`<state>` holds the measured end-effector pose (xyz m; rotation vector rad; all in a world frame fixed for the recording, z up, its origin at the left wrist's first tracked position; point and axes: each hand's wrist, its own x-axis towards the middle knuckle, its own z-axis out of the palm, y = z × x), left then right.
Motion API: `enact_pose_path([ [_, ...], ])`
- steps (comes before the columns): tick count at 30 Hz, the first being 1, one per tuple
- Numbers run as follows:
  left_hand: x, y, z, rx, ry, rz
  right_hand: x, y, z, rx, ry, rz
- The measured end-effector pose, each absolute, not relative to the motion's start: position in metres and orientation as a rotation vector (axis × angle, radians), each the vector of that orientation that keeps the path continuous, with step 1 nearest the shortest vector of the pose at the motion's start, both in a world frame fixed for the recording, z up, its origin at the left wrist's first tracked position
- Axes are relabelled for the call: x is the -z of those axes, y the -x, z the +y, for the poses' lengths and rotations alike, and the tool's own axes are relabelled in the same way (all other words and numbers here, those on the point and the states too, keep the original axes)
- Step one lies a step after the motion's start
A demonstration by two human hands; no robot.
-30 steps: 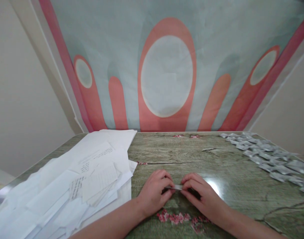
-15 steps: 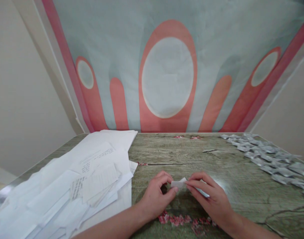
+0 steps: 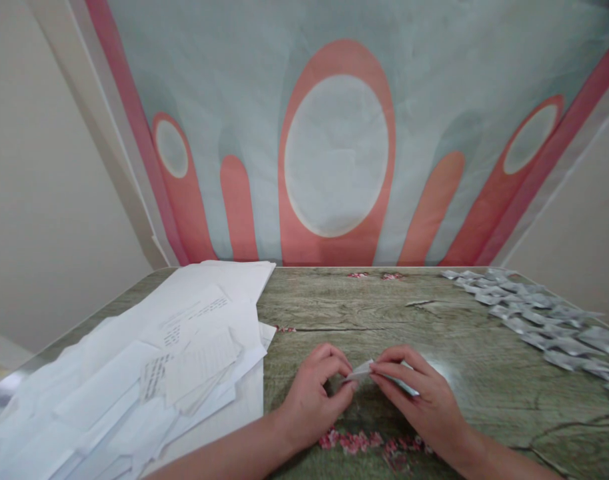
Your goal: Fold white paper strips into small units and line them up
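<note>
Between my hands, just over the front middle of the table, is a small folded strip of white paper [image 3: 360, 370]. My left hand [image 3: 318, 385] pinches its left end between thumb and fingers. At the other end, the thumb and fingertips of my right hand [image 3: 419, 393] are closed on the paper, and a pale piece of it shows beneath the right fingers. The strip is tilted, its right end higher. My fingers hide part of the folds.
Loose white paper sheets and cut pieces [image 3: 199, 370], some printed, cover the left of the wood-patterned table [image 3: 329, 300]. Rows of small twisted grey-white paper pieces [image 3: 549, 320] lie along the right side. A wall with a red and grey-green pattern [image 3: 254, 87] stands behind.
The paper strip has turned between my fingers, from nearly level to slanting, and shows a narrower face. Both hands stay in nearly the same place.
</note>
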<state>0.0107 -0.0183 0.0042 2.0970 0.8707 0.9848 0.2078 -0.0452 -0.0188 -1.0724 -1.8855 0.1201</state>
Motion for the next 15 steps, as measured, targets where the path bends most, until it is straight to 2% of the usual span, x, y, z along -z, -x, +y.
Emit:
enact_pose_path([
  [15,-0.0045,-0.0056,-0.0164,-0.997,-2.31,0.852,0.0195,-0.2039,-0.0468,-0.319,1.138,-1.906],
])
